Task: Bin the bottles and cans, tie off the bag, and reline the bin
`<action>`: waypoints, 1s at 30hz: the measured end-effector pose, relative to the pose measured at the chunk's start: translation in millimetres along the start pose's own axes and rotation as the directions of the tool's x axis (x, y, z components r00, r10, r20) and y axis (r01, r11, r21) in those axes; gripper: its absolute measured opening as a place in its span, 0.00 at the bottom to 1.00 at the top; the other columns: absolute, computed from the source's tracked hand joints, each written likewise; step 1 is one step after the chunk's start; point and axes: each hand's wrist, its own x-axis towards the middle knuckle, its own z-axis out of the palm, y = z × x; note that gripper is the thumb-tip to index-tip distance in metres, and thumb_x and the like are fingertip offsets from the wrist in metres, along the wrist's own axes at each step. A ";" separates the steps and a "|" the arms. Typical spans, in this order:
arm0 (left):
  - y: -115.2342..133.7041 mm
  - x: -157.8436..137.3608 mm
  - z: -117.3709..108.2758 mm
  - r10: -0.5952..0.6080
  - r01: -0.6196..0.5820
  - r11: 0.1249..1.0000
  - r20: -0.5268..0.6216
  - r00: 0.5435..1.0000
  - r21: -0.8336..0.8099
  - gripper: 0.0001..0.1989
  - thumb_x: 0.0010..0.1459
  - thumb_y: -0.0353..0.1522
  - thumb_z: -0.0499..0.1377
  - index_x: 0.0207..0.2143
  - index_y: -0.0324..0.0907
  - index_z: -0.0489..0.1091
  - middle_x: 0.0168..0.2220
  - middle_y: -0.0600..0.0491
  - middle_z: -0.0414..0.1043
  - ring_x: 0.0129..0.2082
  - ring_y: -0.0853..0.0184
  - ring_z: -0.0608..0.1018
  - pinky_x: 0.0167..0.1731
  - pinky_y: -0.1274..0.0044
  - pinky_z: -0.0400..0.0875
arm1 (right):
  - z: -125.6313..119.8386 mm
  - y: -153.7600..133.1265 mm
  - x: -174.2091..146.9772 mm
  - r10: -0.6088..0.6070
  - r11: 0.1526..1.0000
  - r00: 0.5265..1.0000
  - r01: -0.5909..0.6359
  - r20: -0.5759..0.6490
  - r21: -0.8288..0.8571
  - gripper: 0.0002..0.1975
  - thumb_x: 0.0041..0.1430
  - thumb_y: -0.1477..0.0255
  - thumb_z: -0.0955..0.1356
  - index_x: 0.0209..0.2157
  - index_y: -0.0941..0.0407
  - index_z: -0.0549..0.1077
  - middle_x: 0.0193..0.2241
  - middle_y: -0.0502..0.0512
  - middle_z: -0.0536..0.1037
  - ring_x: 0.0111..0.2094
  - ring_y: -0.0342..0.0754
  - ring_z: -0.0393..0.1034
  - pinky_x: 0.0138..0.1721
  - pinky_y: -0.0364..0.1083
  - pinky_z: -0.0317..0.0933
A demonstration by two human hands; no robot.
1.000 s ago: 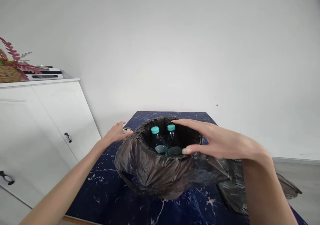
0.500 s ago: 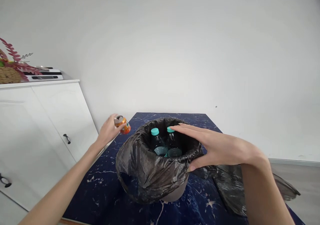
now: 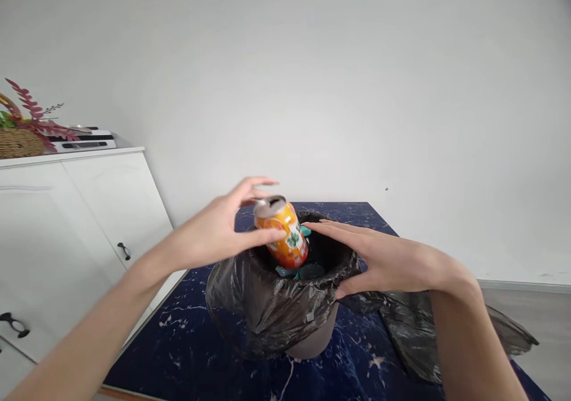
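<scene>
Two hands over the bin right now. Left hand has its grip closed on an orange soda can, thumb across the near side, fingers curled round the far side, forefinger lifted above the silver top. That can is tilted, top leaning toward the left hand, base pointing down into the mouth of the bin, hanging just above the opening and clear of the rim.

Right hand is spread wide and holds nothing, grip open, fingers stretched flat over the far right part of the opening, thumb pressed against the black bin bag at the near right edge of the rim. Its fingertips come close to the can without touching it.

Down inside, partly hidden behind the can, there are bottles with teal caps and teal label bands; how many I cannot tell. The bag drapes loosely over the sides of the bin, and more black plastic trails away to the right across the bench, a dark blue marbled top.

Off to the left stands a white cabinet with dark handles, and on top of it a woven basket with red foliage, next to a flat white device.
</scene>
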 end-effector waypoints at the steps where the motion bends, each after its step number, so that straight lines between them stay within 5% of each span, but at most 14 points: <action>1: 2.2 0.3 5.5 -0.014 0.011 0.999 0.088 0.996 0.036 0.40 0.60 0.52 0.69 0.70 0.55 0.61 0.69 0.46 0.70 0.69 0.46 0.72 0.62 0.59 0.74 | -0.1 -0.4 -0.6 0.009 1.000 1.000 -0.009 -0.003 0.004 0.56 0.59 0.44 0.75 0.79 0.45 0.50 0.78 0.53 0.51 0.77 0.66 0.48 0.76 0.66 0.49; 6: 6.4 6.8 23.8 -0.099 0.041 0.986 0.374 0.922 0.160 0.44 0.60 0.54 0.68 0.74 0.63 0.56 0.69 0.51 0.70 0.68 0.47 0.72 0.59 0.62 0.72 | -0.9 -2.1 -2.3 0.059 0.998 0.998 -0.060 0.026 0.027 0.56 0.59 0.46 0.76 0.79 0.42 0.47 0.79 0.51 0.50 0.78 0.66 0.44 0.76 0.65 0.48; 12: 7.9 21.5 25.0 -0.156 0.044 0.972 0.496 0.854 0.229 0.47 0.61 0.52 0.67 0.76 0.55 0.53 0.67 0.48 0.74 0.64 0.50 0.76 0.53 0.68 0.72 | -2.5 -1.4 -2.7 0.064 0.997 0.996 -0.066 0.057 0.028 0.56 0.60 0.47 0.75 0.79 0.39 0.44 0.79 0.49 0.47 0.79 0.66 0.42 0.76 0.65 0.48; 15: 7.0 24.0 23.3 -0.137 0.020 0.973 0.508 0.850 0.229 0.43 0.60 0.51 0.67 0.74 0.53 0.59 0.66 0.49 0.74 0.62 0.51 0.78 0.52 0.70 0.73 | -3.2 -1.9 -3.5 0.088 0.996 0.994 -0.090 0.067 0.021 0.56 0.60 0.45 0.75 0.80 0.42 0.44 0.79 0.50 0.46 0.78 0.67 0.44 0.75 0.65 0.48; 21: -4.7 19.0 16.6 -0.124 0.023 0.964 0.372 0.920 0.265 0.36 0.61 0.57 0.64 0.67 0.55 0.70 0.68 0.50 0.72 0.65 0.49 0.75 0.57 0.67 0.72 | -3.1 -0.9 -4.1 0.086 0.996 0.995 -0.087 0.053 0.018 0.57 0.59 0.43 0.75 0.79 0.42 0.45 0.79 0.49 0.49 0.78 0.67 0.45 0.76 0.65 0.47; 25: -26.3 17.0 12.9 -0.121 0.096 0.976 0.118 0.986 0.193 0.31 0.67 0.57 0.58 0.63 0.52 0.74 0.68 0.49 0.73 0.67 0.48 0.73 0.63 0.62 0.69 | -4.6 1.7 -6.3 0.058 0.997 0.998 -0.059 0.027 0.055 0.55 0.59 0.39 0.73 0.79 0.40 0.48 0.78 0.48 0.51 0.77 0.67 0.47 0.75 0.66 0.47; 30: -65.9 8.7 6.5 -0.270 0.267 0.963 -0.072 0.960 -0.042 0.35 0.64 0.61 0.57 0.61 0.50 0.72 0.68 0.46 0.72 0.68 0.49 0.72 0.67 0.60 0.68 | -8.4 -1.8 -11.0 0.001 0.995 0.999 0.003 -0.040 0.104 0.50 0.60 0.40 0.73 0.77 0.38 0.55 0.76 0.46 0.59 0.75 0.66 0.55 0.73 0.64 0.55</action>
